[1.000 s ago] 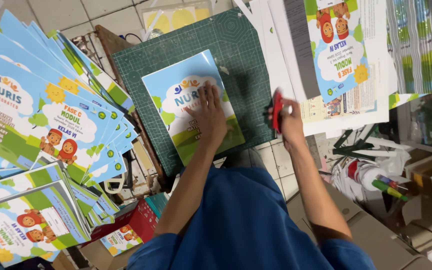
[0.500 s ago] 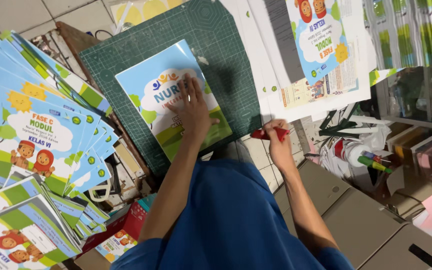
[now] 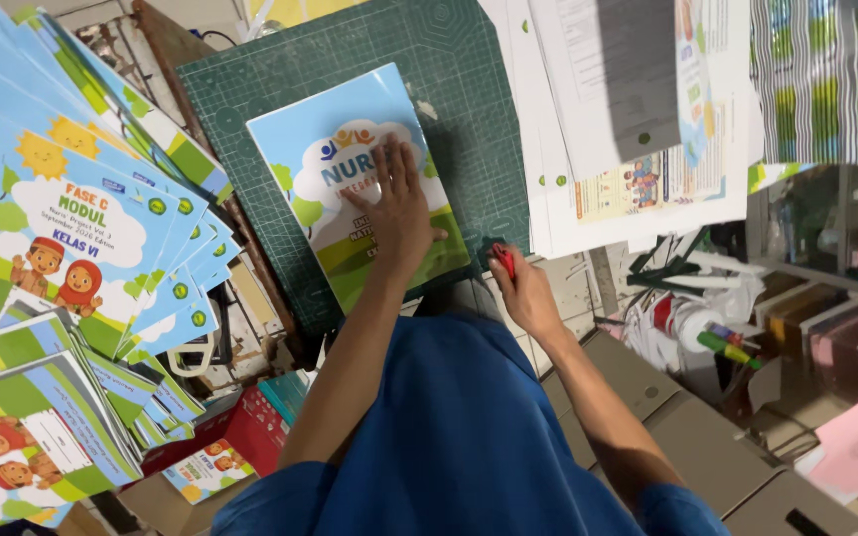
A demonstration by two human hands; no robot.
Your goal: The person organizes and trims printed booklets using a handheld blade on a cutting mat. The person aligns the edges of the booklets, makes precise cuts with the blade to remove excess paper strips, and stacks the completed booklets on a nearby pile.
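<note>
My left hand (image 3: 399,203) lies flat and wide on the blue book (image 3: 359,184); just beside it, my right hand (image 3: 523,293) holds a red cutter (image 3: 504,260).

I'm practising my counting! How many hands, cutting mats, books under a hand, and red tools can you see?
Hands: 2, the left hand and the right hand
Green cutting mat: 1
Blue booklet under the left hand: 1
Red tool in the right hand: 1
Total: 5
</note>
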